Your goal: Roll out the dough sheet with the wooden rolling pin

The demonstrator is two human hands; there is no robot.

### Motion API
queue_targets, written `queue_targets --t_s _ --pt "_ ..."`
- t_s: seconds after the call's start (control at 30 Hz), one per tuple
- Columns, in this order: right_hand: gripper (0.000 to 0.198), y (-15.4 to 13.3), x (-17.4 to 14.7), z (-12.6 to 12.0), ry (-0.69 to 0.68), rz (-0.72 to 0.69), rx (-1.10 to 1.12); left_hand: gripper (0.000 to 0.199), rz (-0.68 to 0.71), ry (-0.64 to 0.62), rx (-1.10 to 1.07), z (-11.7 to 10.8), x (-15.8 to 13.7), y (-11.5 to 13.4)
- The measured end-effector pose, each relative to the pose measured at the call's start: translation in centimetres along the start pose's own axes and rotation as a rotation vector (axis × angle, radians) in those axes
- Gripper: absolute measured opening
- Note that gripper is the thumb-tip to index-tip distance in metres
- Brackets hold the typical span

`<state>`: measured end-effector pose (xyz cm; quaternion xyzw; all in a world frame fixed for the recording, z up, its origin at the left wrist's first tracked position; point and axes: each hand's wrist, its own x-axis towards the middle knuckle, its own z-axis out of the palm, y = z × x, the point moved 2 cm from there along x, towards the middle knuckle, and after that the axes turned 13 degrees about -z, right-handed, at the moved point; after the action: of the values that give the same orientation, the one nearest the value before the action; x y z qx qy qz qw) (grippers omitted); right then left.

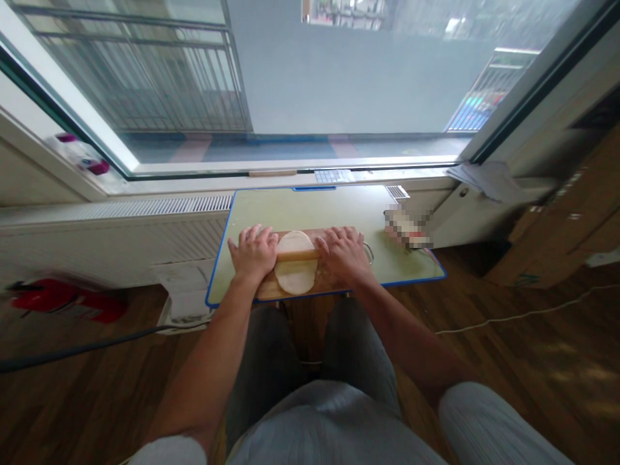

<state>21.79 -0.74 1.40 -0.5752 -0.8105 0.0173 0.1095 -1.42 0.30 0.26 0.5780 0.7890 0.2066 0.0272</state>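
Note:
A wooden rolling pin lies across a flat, pale oval sheet of dough. My left hand rests over the pin's left end, its fingers pointing forward. Over the right end is my right hand, palm down, covering that end of the pin. The dough sits on a wooden cutting board with a metal ring handle at its right side. Both tips of the pin are hidden beneath my hands.
Under the board is a light green folding table with blue edging. A pixelated object lies at its right. Beyond stand a radiator and a window. A red fire extinguisher is on the floor left; cardboard boxes are right.

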Motion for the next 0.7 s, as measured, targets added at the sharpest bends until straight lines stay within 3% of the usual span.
queue_targets --t_s 0.23,0.43,0.57,0.7 --pt "0.052 1.8 3.5 1.3 -0.013 -0.068 -0.049 0.055 -0.053 -0.196 0.051 1.0 3.4 0.1" --pt "0.050 2.2 5.2 1.4 -0.093 -0.106 -0.046 0.057 -0.083 -0.278 0.087 1.4 5.1 0.4" --pt "0.053 2.0 4.7 1.6 -0.049 -0.038 -0.024 0.057 -0.054 -0.254 0.086 1.3 4.3 0.3" --pt "0.052 1.5 3.3 1.2 -0.021 -0.056 -0.028 0.054 -0.018 -0.203 0.066 1.1 3.2 0.0"
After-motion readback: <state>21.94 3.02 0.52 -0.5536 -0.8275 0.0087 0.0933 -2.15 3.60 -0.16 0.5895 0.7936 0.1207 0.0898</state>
